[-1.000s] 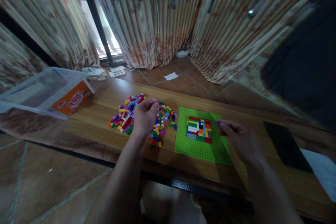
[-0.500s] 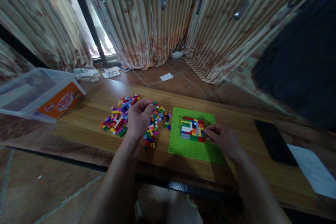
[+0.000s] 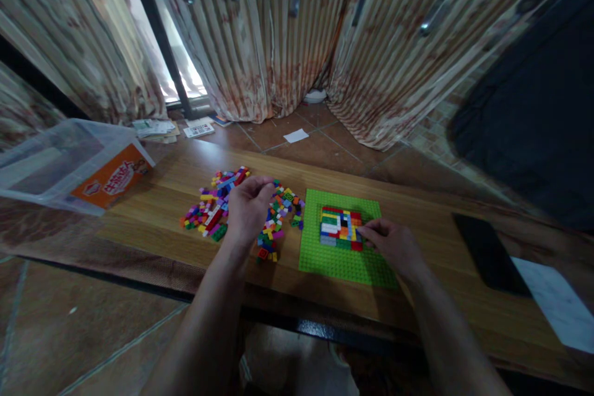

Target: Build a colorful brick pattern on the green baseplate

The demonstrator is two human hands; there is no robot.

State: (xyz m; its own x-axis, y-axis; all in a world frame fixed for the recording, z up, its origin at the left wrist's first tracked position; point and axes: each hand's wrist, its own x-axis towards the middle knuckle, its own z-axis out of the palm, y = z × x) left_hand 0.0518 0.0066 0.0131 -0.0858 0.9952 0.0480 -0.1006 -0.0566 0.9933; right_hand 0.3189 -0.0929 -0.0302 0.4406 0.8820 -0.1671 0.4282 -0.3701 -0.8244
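My right hand [image 3: 392, 244] is closed in a pinch, its fingertips at the right edge of a block of toy building bricks [image 3: 330, 229] in many colours. Whatever sits between those fingertips is too small to make out. The block is fixed on a square green baseplate [image 3: 315, 263], near its middle. Above a spread of loose bricks [image 3: 217, 213] hovers my left hand [image 3: 248, 207], thumb and fingers pressed together; whether a brick is in them is hidden. More loose bricks [image 3: 278, 210] lie between that hand and the baseplate.
A clear plastic box [image 3: 93, 136] with an orange label stands at the table's left end. To the right lie a dark flat tablet-like object [image 3: 489, 253] and a white sheet [image 3: 557, 300] on the wooden table [image 3: 176, 253]. Curtains [image 3: 297, 43] hang behind.
My right fingertips have edged slightly left onto the side of the brick block. My left hand keeps its pinch over the loose bricks. The camera view has shifted a little.
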